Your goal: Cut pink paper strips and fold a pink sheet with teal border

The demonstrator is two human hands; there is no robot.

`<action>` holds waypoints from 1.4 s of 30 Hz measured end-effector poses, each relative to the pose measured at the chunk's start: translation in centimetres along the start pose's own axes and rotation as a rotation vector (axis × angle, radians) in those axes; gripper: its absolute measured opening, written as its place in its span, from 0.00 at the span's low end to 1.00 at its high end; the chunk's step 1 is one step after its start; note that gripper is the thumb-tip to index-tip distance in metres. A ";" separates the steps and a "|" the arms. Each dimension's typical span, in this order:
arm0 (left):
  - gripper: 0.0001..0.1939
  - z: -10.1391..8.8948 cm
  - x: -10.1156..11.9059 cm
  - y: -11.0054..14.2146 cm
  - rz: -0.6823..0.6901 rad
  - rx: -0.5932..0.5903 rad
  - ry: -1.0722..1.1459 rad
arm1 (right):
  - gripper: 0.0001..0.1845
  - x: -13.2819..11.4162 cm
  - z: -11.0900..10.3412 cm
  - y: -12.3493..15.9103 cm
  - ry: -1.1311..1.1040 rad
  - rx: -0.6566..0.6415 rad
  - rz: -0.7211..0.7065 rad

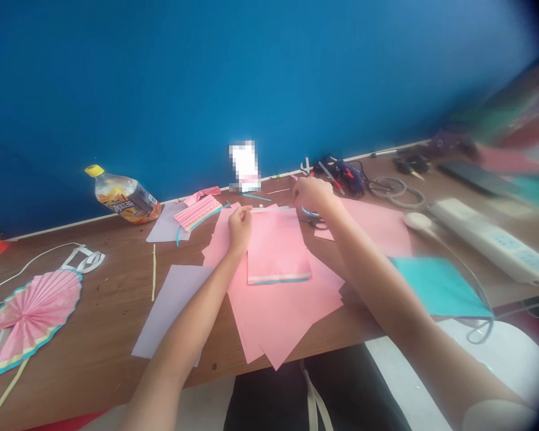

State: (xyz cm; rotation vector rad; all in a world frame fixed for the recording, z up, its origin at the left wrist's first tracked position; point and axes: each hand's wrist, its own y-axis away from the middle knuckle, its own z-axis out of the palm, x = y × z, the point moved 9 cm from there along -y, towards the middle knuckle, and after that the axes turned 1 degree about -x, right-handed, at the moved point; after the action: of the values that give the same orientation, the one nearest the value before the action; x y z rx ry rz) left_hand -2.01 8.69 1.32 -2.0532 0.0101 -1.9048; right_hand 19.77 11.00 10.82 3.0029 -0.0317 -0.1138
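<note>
Forearms (184, 323) are reaching up from the bottom of my feed toward the top pink sheet (278, 248), which I am using as the reference point for this readout. It is lying on a loose spread of larger pink sheets (282, 326) on a brown wooden table (94, 335), and its lower edge is showing a teal-and-cream band.

Left hand (239, 229) is resting at the left edge of the top pink sheet, with its fingers (247, 211) curled and their tips at the paper; I cannot tell whether they are gripping it. Right hand (312, 194) is hovering just past the sheet's top edge, with its fingertips (295, 190) drawn together in a pinch; I cannot confirm whether they are holding anything. Scissors with blue handles (309, 212) are lying just beneath that hand.

Left of the top pink sheet, a lavender sheet (170, 311) is lying near, while a pleated pink paper fan (33, 317) is sitting well apart. Right of it, a teal sheet (440, 287), a white computer mouse (417, 221) and a white power strip (489, 239) are occupying the table.

Beyond the sheet, a pleated pink strip (198, 212), a plastic bottle with a yellow cap (123, 194) and a blue-and-black glue gun (348, 176) are lying along a blue wall (206, 78).
</note>
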 end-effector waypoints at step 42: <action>0.10 -1.3 0.0 0.4 0.023 0.148 -0.059 | 0.22 -1.3 1.2 -0.8 0.061 0.119 0.002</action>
State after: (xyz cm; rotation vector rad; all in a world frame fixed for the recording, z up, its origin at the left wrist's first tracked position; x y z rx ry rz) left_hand -3.22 7.99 1.31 -2.0001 -0.1182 -1.7749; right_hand 18.43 11.70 9.62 3.1231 -0.0358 -0.0209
